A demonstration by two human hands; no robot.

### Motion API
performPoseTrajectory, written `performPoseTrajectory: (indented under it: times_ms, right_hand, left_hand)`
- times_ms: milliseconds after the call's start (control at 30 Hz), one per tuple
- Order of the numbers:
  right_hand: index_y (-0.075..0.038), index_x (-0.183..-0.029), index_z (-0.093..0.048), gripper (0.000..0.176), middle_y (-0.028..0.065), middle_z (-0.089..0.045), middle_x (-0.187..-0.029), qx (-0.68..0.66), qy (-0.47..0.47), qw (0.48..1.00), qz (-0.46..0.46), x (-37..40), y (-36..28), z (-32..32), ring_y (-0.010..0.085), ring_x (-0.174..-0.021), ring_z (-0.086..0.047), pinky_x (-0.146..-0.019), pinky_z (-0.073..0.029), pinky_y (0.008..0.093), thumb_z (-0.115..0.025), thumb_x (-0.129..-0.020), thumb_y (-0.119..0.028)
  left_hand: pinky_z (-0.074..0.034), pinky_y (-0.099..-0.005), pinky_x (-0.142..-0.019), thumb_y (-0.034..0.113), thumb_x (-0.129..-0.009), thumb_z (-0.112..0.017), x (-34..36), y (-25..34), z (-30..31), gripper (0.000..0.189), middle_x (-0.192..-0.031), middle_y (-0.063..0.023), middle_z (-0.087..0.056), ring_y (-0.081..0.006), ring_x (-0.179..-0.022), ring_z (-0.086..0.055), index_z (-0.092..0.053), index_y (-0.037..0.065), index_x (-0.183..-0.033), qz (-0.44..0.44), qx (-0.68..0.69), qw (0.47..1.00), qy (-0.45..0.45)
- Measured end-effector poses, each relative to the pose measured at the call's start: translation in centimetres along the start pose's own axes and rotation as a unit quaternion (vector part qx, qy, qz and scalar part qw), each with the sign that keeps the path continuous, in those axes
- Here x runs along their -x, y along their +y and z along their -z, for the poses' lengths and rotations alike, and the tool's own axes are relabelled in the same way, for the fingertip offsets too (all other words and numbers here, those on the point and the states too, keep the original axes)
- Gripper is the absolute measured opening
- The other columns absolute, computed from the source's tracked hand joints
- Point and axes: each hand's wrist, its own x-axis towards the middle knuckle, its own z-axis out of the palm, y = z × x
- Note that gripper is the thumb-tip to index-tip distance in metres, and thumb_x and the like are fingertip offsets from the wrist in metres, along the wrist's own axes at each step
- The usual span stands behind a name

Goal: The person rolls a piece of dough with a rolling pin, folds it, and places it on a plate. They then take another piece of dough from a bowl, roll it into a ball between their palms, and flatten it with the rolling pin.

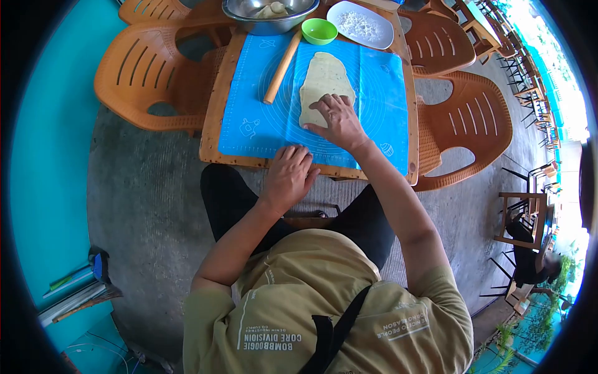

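Observation:
A flat, elongated sheet of rolled dough (324, 78) lies on the blue baking mat (380, 93). My right hand (339, 121) rests on the near part of the dough, fingers apart and holding nothing. At the mat's near edge, my left hand (289, 174) lies with its fingers stretched over the table edge, also without anything in it. To the left of the dough is a wooden rolling pin (282, 68), touched by neither hand.
Beyond the mat stand a metal bowl (268, 23) with dough pieces, a small green bowl (319, 31) and a white plate (360, 25) of flour. Orange chairs (156, 71) flank the wooden table (208, 146). Another person (529, 262) sits far right.

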Motion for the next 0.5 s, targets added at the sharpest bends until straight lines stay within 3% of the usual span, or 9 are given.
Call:
performPoseTrajectory:
  times_ms: [200, 267, 500]
  right_hand:
    - [-0.009, -0.117, -0.073, 0.050, 0.0081, -0.069, -0.112, -0.006, -0.007, 1.000, -0.004, -0.3, 0.1, 1.3, 0.0287, -0.110, -0.065, -0.104, -0.043, 0.0442, -0.085, -0.086, -0.047]
    - [-0.010, -0.116, -0.074, 0.048, 0.0082, -0.069, -0.112, -0.013, -0.004, 0.999, 0.044, 0.1, 0.3, 1.2, 0.0286, -0.111, -0.065, -0.105, -0.042, 0.0443, -0.084, -0.087, -0.046]
    - [-0.010, -0.122, -0.072, 0.055, 0.0091, -0.069, -0.113, 0.001, -0.008, 1.000, 0.009, -0.7, 0.9, 0.2, 0.0291, -0.111, -0.065, -0.105, -0.042, 0.0440, -0.086, -0.084, -0.049]
  left_hand:
    - [-0.046, -0.0475, -0.108, 0.029, -0.097, -0.071, 0.1, -0.2, -0.3, 0.036, -0.123, -0.0149, -0.066, -0.0322, -0.121, -0.059, -0.070, -0.002, -0.115, -0.010, -0.002, 1.000, 0.011]
    - [-0.046, -0.0474, -0.108, 0.029, -0.097, -0.071, 0.1, -0.2, -0.3, 0.036, -0.123, -0.0149, -0.066, -0.0322, -0.121, -0.059, -0.070, -0.002, -0.115, -0.008, 0.001, 1.000, 0.009]
    - [-0.047, -0.0469, -0.107, 0.030, -0.097, -0.071, 0.0, -0.2, -0.4, 0.037, -0.123, -0.0145, -0.066, -0.0318, -0.120, -0.060, -0.070, -0.002, -0.115, -0.011, 0.003, 1.000, 0.016]
